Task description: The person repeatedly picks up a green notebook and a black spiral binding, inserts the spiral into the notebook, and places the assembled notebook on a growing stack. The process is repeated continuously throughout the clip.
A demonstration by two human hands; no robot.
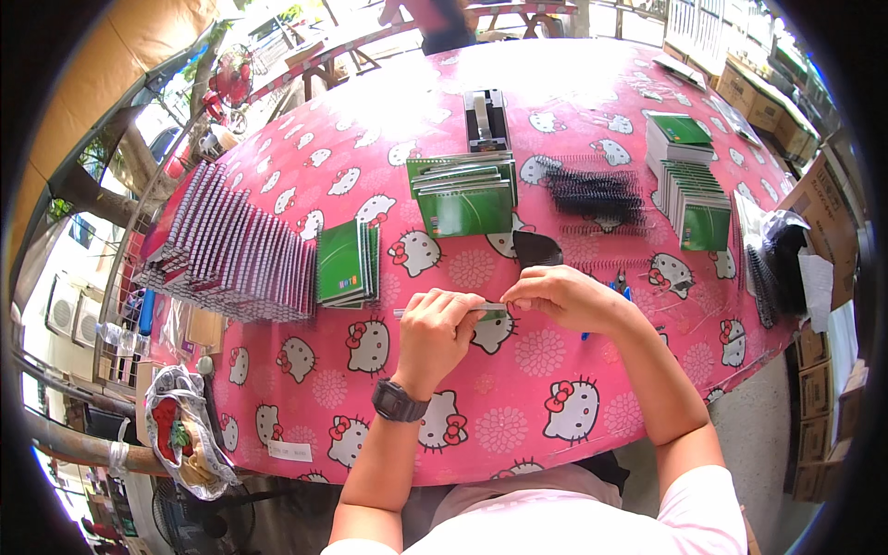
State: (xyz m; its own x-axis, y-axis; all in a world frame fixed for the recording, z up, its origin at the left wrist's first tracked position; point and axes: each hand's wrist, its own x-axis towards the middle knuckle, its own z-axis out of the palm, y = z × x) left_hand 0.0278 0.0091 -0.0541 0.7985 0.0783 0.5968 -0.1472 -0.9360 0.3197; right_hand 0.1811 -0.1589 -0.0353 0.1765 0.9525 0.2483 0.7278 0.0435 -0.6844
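Observation:
A small notebook, held nearly edge-on with a sliver of green showing, is over the near middle of the table. My left hand is closed around its left part. At its right end, my right hand has its fingertips pinched together; what lies between them is too small to tell. Just beyond the right hand lies a dark black piece. Farther off, a stack of green spiral notebooks stands in front of a tape dispenser. Black spiral coils are piled to its right.
Many bound notebooks stand in rows at left, beside several green ones. Stacked green booklets sit at right. Blue-handled pliers lie near my right forearm. A plastic bag hangs at the left edge; cardboard boxes stand at right.

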